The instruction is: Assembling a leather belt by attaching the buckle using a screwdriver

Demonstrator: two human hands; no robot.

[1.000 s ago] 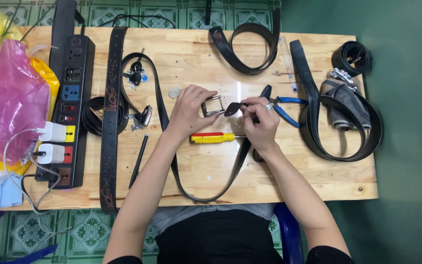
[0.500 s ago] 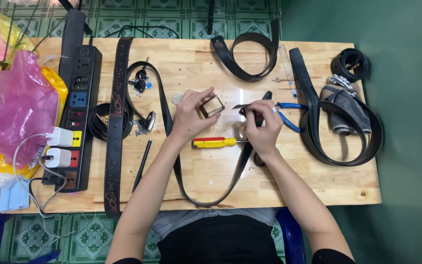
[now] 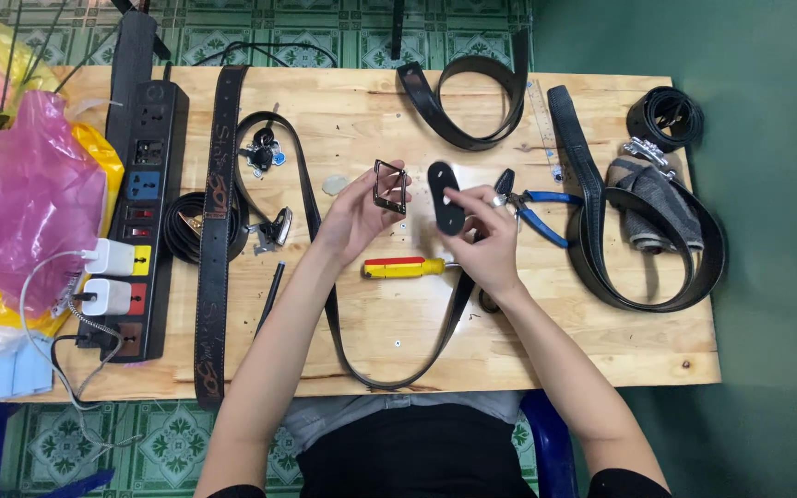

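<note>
Two hands up over the wooden table (image 3: pixel 601 350), close together but not touching. Left hand (image 3: pixel 352 217): fingertips pinched narrowly on the edges of a small square metal buckle frame (image 3: pixel 389 187), held upright in the air above the table's middle. Right hand (image 3: pixel 486 249): thumb and forefinger closed on the rounded, punched end of a black belt strap (image 3: pixel 445 196), lifted just beside the buckle, the rest of the strap trailing down past the wrist, looping over the near table edge and back up the left side. Likely trouble: only a light fingertip pinch on smooth metal, so an easy slip and a drop onto the boards or off the near edge. Possibly a twist in the strap end from the pull of the hanging loop, dragging it out of line with the frame. Also a snag risk: yellow-and-red screwdriver (image 3: pixel 408 267) right under the hands, touching or nearly touching the strap, apt to roll if tugged. Blue-handled pliers (image 3: pixel 532 207) just beside the right hand, within reach of a careless knuckle. Small loose hardware on the boards, too small to tell apart, easy to scatter.
</note>
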